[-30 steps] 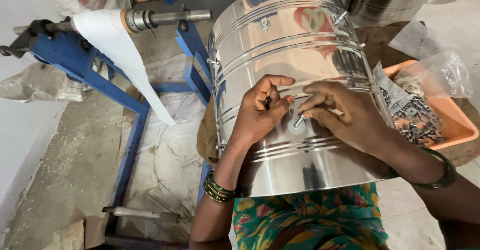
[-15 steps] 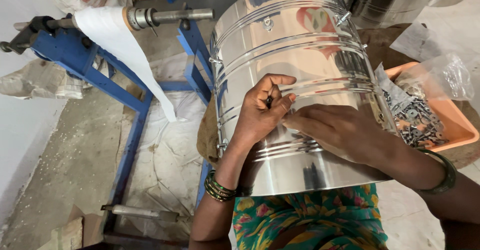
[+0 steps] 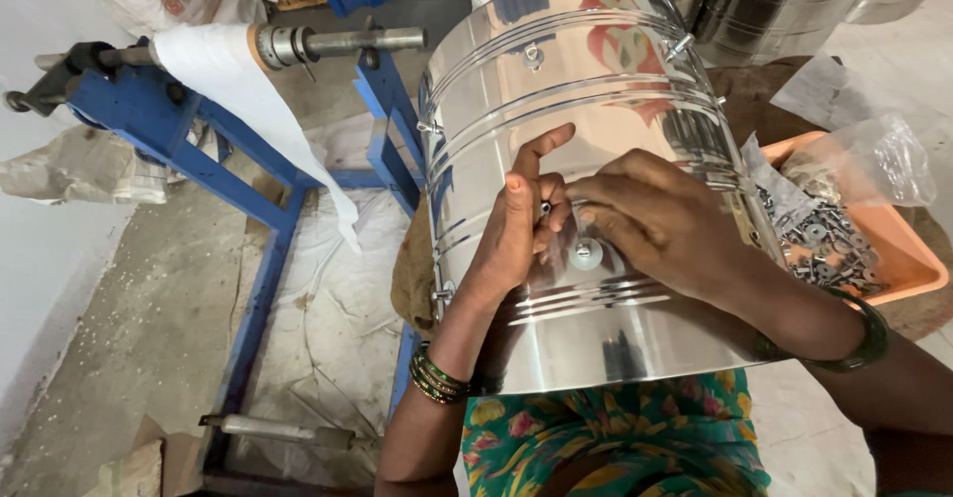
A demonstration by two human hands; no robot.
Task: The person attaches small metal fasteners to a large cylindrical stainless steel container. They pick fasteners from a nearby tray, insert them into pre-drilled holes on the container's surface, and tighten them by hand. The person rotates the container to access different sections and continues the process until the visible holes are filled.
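Note:
A large shiny steel drum point(image 3: 556, 80) lies tilted on my lap, its side facing up. My left hand point(image 3: 518, 221) rests on the drum's wall, fingers pinched on a small dark fastener. My right hand point(image 3: 663, 221) lies across the drum beside it, fingertips meeting the left hand's at that fastener. A round metal washer point(image 3: 586, 254) sits on the drum just below the fingers. Small bolts stick out of the drum's ribs higher up.
An orange tray point(image 3: 908, 264) of screws and washers, with a clear plastic bag point(image 3: 879, 164), sits at right. A blue metal stand point(image 3: 213, 164) with a steel shaft and white cloth stands at left. More steel drums point(image 3: 784, 0) stand behind.
My right hand has pulled back toward me and uncovered the washer. My left hand's index finger has straightened and points up the drum.

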